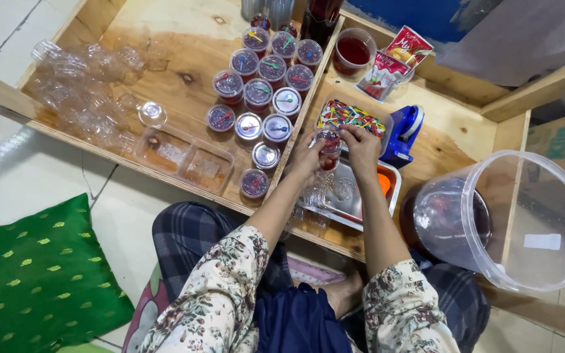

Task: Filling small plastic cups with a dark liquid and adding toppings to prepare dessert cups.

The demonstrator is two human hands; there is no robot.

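My left hand and my right hand meet over a metal tray, both gripping a small clear plastic cup with dark red filling and a lid. Just beyond the hands lies a clear tub of colourful small spoons. To the left, several lidded cups of dark jelly stand in rows on the wooden board, each with a coloured spoon on top. One more sealed cup sits near the board's front edge.
Empty clear cups pile at the left, with a clear rectangular tray beside them. A blue tape dispenser, a cup of red liquid, red sachets and a big clear bucket stand right. A green cushion lies on the floor.
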